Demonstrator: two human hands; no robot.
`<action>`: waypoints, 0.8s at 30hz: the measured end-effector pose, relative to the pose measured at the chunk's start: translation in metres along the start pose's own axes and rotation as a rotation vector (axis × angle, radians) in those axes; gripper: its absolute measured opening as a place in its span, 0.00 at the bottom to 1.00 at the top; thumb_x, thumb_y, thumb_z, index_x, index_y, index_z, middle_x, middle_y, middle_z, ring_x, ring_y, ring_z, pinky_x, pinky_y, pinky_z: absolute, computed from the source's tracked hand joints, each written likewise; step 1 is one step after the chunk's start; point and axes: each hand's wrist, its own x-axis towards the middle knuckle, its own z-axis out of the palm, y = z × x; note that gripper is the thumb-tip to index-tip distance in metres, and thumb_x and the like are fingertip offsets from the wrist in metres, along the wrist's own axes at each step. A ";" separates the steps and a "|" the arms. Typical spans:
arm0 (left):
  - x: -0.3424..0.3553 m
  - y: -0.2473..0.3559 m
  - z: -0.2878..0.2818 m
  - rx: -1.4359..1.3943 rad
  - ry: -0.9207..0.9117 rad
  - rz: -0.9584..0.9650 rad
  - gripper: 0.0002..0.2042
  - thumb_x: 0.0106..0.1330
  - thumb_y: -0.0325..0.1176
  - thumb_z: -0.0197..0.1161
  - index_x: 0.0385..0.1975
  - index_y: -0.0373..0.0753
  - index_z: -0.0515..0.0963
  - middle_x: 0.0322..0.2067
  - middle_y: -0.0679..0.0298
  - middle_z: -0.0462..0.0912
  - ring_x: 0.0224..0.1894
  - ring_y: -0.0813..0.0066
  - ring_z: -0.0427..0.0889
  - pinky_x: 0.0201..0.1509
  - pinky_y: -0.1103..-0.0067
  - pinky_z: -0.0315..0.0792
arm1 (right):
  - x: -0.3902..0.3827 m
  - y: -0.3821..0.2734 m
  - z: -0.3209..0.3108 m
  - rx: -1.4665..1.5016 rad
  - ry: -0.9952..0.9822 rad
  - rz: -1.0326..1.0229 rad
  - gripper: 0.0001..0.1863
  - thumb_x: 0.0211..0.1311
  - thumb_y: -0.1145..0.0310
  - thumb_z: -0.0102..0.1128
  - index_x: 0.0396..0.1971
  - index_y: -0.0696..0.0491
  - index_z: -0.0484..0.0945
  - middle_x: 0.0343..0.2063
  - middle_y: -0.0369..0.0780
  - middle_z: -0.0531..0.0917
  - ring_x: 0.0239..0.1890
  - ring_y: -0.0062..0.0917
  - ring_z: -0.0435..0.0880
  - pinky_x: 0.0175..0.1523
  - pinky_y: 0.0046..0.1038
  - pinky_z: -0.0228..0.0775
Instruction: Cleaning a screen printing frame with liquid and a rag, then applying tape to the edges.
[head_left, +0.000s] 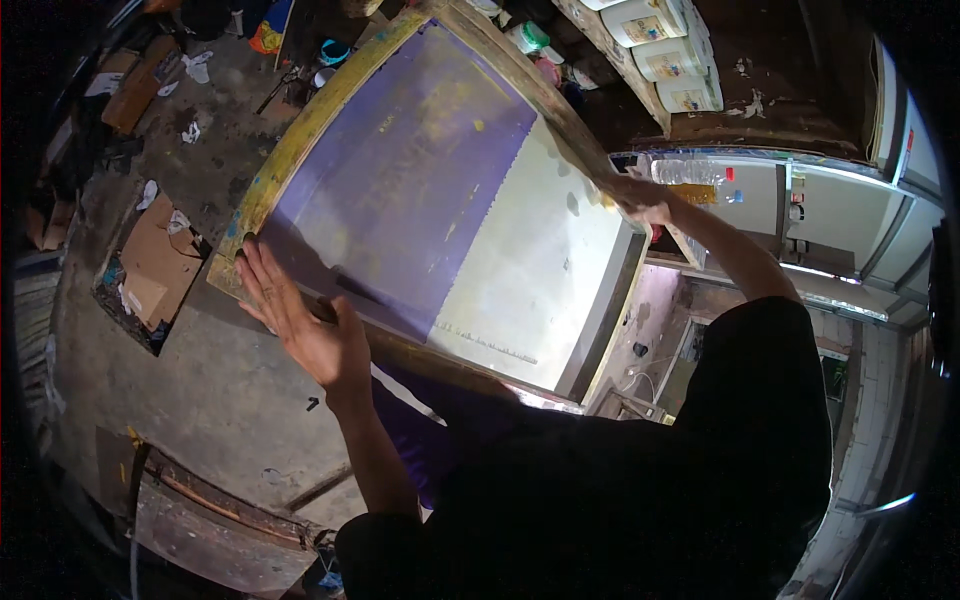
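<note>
We see a wooden-framed mesh screen, part violet and part pale, slanting between a worker's two hands in a cluttered workshop. The left hand lies open along the frame's near-left corner, its fingers nearly straight and thumb apart; the right hand meets the right rail, though blur and shadow leave us unable to tell how firmly its fingers close. What props the frame from beneath (if anything does) escapes our view. We judge a slip likeliest on the left, where flat fingers hook little wood: that corner could drop toward the grimy floor. A rightward swing could topple the clear plastic bottles just beyond the right hand.
</note>
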 end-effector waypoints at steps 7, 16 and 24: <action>0.001 0.000 -0.001 0.008 0.003 0.027 0.42 0.47 0.22 0.50 0.71 0.41 0.55 0.72 0.59 0.54 0.76 0.57 0.44 0.75 0.51 0.30 | 0.031 0.030 -0.042 0.566 -0.100 0.247 0.29 0.58 0.70 0.55 0.61 0.63 0.69 0.66 0.48 0.66 0.70 0.35 0.62 0.73 0.33 0.56; 0.001 -0.001 -0.002 -0.021 0.031 0.045 0.42 0.46 0.22 0.51 0.71 0.41 0.55 0.72 0.59 0.54 0.76 0.57 0.44 0.75 0.51 0.30 | 0.052 0.031 -0.027 0.129 -0.055 0.044 0.39 0.57 0.74 0.56 0.69 0.60 0.53 0.69 0.48 0.59 0.72 0.34 0.57 0.76 0.30 0.46; -0.005 -0.008 -0.007 0.017 0.018 0.008 0.42 0.48 0.24 0.51 0.71 0.41 0.56 0.72 0.59 0.54 0.76 0.57 0.44 0.75 0.50 0.30 | 0.077 0.056 -0.081 0.631 -0.313 0.079 0.34 0.64 0.67 0.50 0.69 0.59 0.55 0.70 0.49 0.57 0.73 0.39 0.54 0.76 0.37 0.44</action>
